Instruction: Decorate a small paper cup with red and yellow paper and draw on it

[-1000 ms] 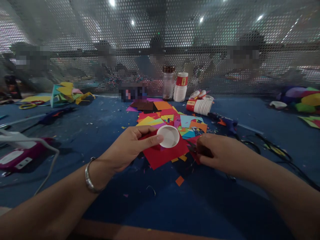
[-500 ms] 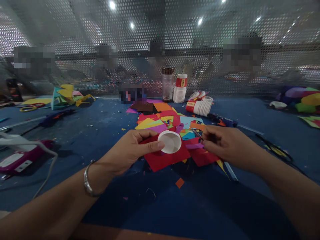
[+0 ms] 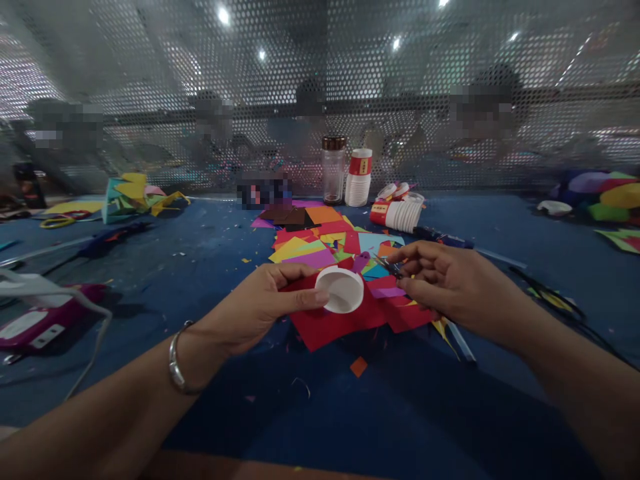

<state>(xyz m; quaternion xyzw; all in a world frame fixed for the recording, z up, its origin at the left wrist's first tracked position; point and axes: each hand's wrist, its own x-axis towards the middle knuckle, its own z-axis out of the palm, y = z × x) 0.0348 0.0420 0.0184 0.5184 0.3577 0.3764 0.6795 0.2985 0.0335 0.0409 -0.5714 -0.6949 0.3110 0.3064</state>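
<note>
My left hand [image 3: 287, 288] is closed on a white paper cup [image 3: 345, 308], thumb at the rim and fingers behind. The cup is tilted so that its hollow inside faces me, and its rim looks notched at the top. To the right, my right hand [image 3: 437, 277] has its fingers curled round small dark scissors [image 3: 393, 268], blades pointing left toward the cup without touching it; the handles are mostly hidden. Red paper [image 3: 320, 331] lies beneath the cup. A purple paper strip [image 3: 387, 293] rests just below the scissors.
Coloured paper sheets [image 3: 300, 250] are heaped ahead. Behind them stand a clear jar [image 3: 333, 173] and stacked paper cups [image 3: 359, 180]; another cup stack [image 3: 397, 215] lies sideways. Glue guns [image 3: 113, 239] [image 3: 445, 238] lie on both sides, and a magenta power strip [image 3: 50, 320] sits at left.
My right hand has lifted and its fingers have loosened somewhat, bringing the scissors into clearer view. The purple strip now lies apart from my fingers. My left hand and the cup have shifted slightly down.
</note>
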